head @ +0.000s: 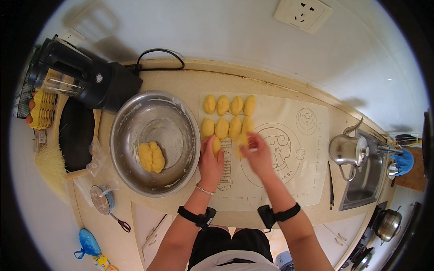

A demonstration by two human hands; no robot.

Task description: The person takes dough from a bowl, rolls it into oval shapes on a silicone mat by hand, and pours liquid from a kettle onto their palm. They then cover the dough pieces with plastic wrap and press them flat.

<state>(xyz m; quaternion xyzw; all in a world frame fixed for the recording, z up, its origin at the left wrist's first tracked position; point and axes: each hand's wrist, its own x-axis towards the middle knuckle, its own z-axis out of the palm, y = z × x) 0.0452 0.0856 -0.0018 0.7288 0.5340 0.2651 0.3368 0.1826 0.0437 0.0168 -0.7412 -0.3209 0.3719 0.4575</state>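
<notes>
My left hand (210, 166) rests beside the steel bowl, its thumb and fingers around a small piece of yellow dough (216, 146) on the pastry mat (312, 169). Blurred by motion, my right hand (258, 154) pinches another yellow piece of dough (242, 146) at its fingertips. Beyond both hands, several oval dough pieces (222, 128) lie in two rows on the mat. A larger lump of dough (151, 157) sits in the wide steel bowl (118, 162), whose wall has whitish residue stuck to it.
A black blender (112, 88) stands behind the bowl at the left, near an egg tray (44, 110). Scissors (122, 225) lie by a small blue bowl (109, 201). On the right are chopsticks (331, 186), a steel kettle (346, 149) and the sink (362, 186).
</notes>
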